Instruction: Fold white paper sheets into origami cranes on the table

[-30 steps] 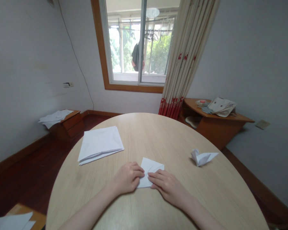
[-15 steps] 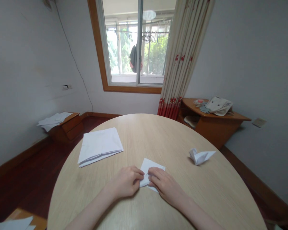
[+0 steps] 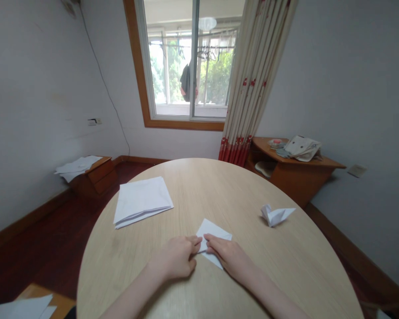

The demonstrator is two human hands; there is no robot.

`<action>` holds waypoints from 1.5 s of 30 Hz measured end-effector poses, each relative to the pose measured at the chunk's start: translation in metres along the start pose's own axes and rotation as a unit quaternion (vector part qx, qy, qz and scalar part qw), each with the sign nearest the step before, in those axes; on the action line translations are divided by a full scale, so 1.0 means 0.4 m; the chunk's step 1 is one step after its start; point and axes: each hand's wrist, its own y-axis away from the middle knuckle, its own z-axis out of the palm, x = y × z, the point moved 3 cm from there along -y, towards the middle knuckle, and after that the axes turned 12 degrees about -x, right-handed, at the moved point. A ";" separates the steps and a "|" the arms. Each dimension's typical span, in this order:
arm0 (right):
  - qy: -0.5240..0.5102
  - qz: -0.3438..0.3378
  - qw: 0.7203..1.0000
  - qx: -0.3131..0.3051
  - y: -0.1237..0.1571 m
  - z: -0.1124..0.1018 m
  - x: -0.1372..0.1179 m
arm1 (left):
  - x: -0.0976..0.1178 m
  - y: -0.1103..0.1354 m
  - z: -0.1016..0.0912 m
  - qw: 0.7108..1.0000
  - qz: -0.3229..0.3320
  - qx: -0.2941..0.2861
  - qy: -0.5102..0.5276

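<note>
A small folded white paper (image 3: pixel 214 230) lies on the round light-wood table (image 3: pixel 219 195) just in front of me. My left hand (image 3: pixel 176 259) is curled, its fingertips pinching the paper's near left edge. My right hand (image 3: pixel 228 256) rests on the paper's near right part, fingers bent and pressing it down. The two hands meet at the paper's near corner, which they cover.
A stack of white sheets (image 3: pixel 141 201) lies at the table's left. A finished folded paper figure (image 3: pixel 274 215) sits at the right. Beyond are a low wooden drawer unit (image 3: pixel 93 175) with papers, a corner shelf (image 3: pixel 295 170), a curtain and a window.
The folded paper has been turned and refolded under my fingers, so it now shows a diamond-like outline. Both hands have drawn closer together at its near corner. The view shifted slightly.
</note>
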 end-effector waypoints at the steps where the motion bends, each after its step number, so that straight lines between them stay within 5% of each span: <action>1: 0.007 -0.001 1.000 -0.001 0.002 0.003 -0.002 | 0.004 0.003 0.006 1.000 -0.007 -0.008 -0.002; 14: 0.002 -0.001 1.000 -0.014 0.072 0.020 -0.063 | 0.080 0.081 0.081 0.993 -0.083 0.049 0.068; 25: 0.028 -0.053 0.998 -0.002 0.098 0.045 -0.094 | 0.084 0.121 0.205 0.991 -0.093 0.100 0.011; 45: -0.130 -0.025 0.991 0.018 0.076 0.018 -0.093 | 0.101 0.146 0.240 0.984 -0.114 0.130 0.035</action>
